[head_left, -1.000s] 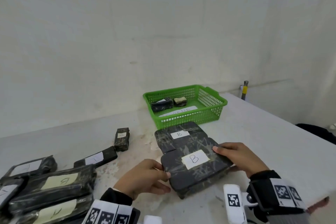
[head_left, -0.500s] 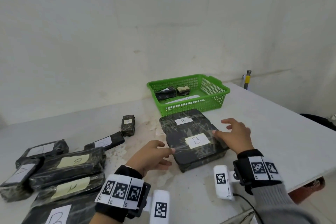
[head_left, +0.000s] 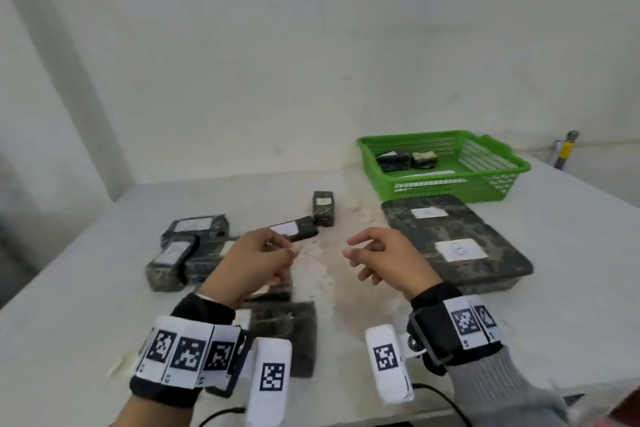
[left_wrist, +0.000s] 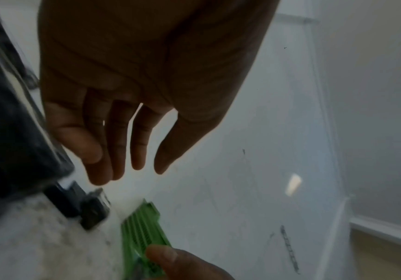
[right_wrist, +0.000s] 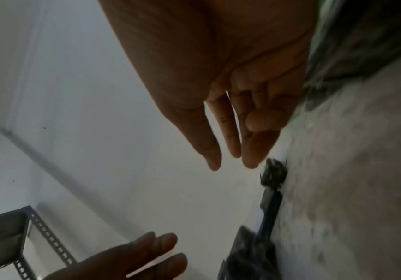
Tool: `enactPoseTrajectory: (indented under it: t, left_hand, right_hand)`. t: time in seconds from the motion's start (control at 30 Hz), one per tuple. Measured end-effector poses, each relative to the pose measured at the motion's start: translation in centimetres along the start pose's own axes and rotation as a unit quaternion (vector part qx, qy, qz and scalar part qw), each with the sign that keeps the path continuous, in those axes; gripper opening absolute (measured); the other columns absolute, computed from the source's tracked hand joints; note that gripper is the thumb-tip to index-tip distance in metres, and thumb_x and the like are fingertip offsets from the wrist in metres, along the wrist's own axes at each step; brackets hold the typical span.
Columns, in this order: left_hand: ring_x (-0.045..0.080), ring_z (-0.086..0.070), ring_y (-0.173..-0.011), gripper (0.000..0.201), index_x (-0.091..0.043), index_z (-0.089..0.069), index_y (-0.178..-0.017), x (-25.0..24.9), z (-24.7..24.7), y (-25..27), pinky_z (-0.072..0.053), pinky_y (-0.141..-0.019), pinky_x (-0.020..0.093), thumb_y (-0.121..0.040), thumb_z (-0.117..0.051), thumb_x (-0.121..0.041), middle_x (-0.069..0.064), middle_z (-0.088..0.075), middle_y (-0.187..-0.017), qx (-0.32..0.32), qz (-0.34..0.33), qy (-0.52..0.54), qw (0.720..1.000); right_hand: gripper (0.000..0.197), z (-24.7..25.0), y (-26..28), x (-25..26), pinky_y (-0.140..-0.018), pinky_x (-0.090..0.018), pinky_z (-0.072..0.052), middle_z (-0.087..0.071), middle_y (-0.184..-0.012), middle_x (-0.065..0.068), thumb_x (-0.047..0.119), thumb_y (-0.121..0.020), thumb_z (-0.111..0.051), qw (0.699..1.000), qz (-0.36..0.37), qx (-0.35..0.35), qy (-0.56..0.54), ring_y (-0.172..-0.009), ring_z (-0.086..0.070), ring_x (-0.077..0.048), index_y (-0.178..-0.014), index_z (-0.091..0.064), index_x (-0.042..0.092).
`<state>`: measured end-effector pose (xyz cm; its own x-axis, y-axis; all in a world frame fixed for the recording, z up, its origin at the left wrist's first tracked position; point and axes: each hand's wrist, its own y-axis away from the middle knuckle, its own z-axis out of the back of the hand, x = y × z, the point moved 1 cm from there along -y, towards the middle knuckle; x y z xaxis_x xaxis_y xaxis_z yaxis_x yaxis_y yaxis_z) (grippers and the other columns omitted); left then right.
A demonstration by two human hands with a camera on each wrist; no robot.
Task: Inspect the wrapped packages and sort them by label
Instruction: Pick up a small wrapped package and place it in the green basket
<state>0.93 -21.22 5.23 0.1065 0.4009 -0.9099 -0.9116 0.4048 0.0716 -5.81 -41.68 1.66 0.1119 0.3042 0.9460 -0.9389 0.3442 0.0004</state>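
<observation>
both hands [head_left: 256,263] [head_left: 388,258] loose-fingered, holding nothing | two flat packages [head_left: 453,239] stacked frame right | unsorted pile [head_left: 188,253] left waits

Both hands, left hand [head_left: 258,262] and right hand [head_left: 388,258], are held empty above the tabletop [head_left: 571,236]; two flat labelled packages [head_left: 460,239] are stacked by a green basket [head_left: 446,184].
</observation>
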Motion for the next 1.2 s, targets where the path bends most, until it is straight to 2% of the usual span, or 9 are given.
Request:
enactPoseTrajectory:
  t: [0.13,0.27,0.37,0.5,0.73,0.87,0.93,1.1,1.2]
  left_hand:
    - [0.019,-0.06,-0.079,0.017,-0.007,-0.061,-0.101,2.2,4.5,0.3,-0.048,-0.068,0.029,-0.091,-0.068,-0.019,0.007,-0.063,-0.088,-0.073,0.011,-0.095,0.993]
    - [0.028,-0.056,-0.096,0.023,-0.01,-0.05,-0.101,3.7,7.8,-1.4,-0.05,-0.089,0.04,-0.09,-0.068,-0.02,0.009,-0.056,-0.099,-0.114,0.056,-0.175,0.976]
    - [0.027,-0.055,-0.088,0.015,-0.007,-0.053,-0.087,4.4,9.1,-2.4,-0.051,-0.077,0.036,-0.091,-0.065,-0.016,0.011,-0.056,-0.095,-0.097,0.08,-0.223,0.967]
    - [0.023,-0.054,-0.083,0.024,-0.002,-0.057,-0.103,4.8,9.4,-3.2,-0.038,-0.054,0.022,-0.09,-0.066,-0.019,0.01,-0.056,-0.096,-0.045,0.091,-0.263,0.959]
    - [0.017,-0.048,-0.063,0.021,-0.002,-0.062,-0.077,5.4,10.2,-4.2,-0.038,-0.06,0.025,-0.087,-0.073,-0.018,0.006,-0.051,-0.069,-0.053,0.099,-0.169,0.979]
    - [0.021,-0.048,-0.067,0.025,0.009,-0.071,-0.081,4.6,11.3,-4.3,-0.038,-0.066,0.03,-0.084,-0.076,-0.015,0.013,-0.053,-0.071,-0.076,0.062,-0.076,0.992]
    - [0.023,-0.055,-0.074,0.014,0.004,-0.071,-0.079,3.6,11.7,-4.0,-0.042,-0.07,0.031,-0.084,-0.075,-0.009,0.015,-0.06,-0.078,-0.107,0.02,-0.015,0.994]
    - [0.022,-0.06,-0.092,0.032,-0.018,-0.064,-0.119,1.2,11.8,-4.5,-0.047,-0.072,0.031,-0.089,-0.072,-0.017,0.011,-0.066,-0.097,-0.143,-0.03,0.129,0.981]
    - [0.029,-0.06,-0.109,0.056,-0.036,-0.047,-0.137,0.3,10.9,-4.9,-0.056,-0.08,0.041,-0.087,-0.072,-0.03,0.013,-0.062,-0.116,-0.088,-0.035,0.194,0.976]
  right_hand:
    - [0.031,-4.4,-1.0,0.6,-0.045,-0.021,-0.049,-0.065,-0.082,-0.015,0.014,-0.092,-0.068,0.995,-0.055,0.04,-0.071,-0.053,-0.064,-0.018,-0.118,-0.054,0.002]
    - [0.029,-7.0,-2.7,1.4,-0.052,-0.022,-0.052,-0.062,-0.083,-0.015,0.021,-0.096,-0.064,0.988,-0.105,0.086,-0.074,-0.063,-0.063,-0.02,-0.111,-0.056,-0.002]
    - [0.03,-8.4,-3.8,1.6,-0.056,-0.023,-0.052,-0.061,-0.083,-0.014,0.023,-0.096,-0.064,0.982,-0.131,0.109,-0.077,-0.068,-0.062,-0.02,-0.111,-0.057,-0.001]
    - [0.028,-8.9,-4.7,1.6,-0.06,-0.023,-0.055,-0.06,-0.084,-0.015,0.022,-0.096,-0.063,0.977,-0.153,0.114,-0.095,-0.071,-0.061,-0.02,-0.11,-0.06,-0.001]
    - [0.014,-8.3,-4.7,1.5,-0.058,-0.024,-0.054,-0.058,-0.067,-0.005,0.015,-0.091,-0.069,0.973,-0.153,0.119,-0.129,-0.055,-0.057,-0.016,-0.08,-0.064,0.008]
    - [0.003,-7.2,-5.1,2.8,-0.058,-0.025,-0.055,-0.062,-0.075,-0.008,0.007,-0.09,-0.066,0.975,-0.114,0.138,-0.133,-0.053,-0.06,-0.018,-0.087,-0.067,0.007]
    - [0.008,-6.4,-5.3,3.8,-0.058,-0.024,-0.056,-0.064,-0.08,-0.01,0.005,-0.09,-0.066,0.974,-0.093,0.142,-0.152,-0.057,-0.061,-0.019,-0.098,-0.066,0.005]
    - [0.015,-5.5,-6.0,6.4,-0.059,-0.027,-0.059,-0.069,-0.077,-0.011,-0.001,-0.089,-0.066,0.961,-0.06,0.148,-0.227,-0.062,-0.062,-0.021,-0.102,-0.061,0.005]
    - [0.019,-6.0,-6.5,7.1,-0.066,-0.03,-0.062,-0.074,-0.08,-0.013,-0.004,-0.088,-0.065,0.954,-0.044,0.149,-0.256,-0.066,-0.068,-0.023,-0.103,-0.058,0.006]
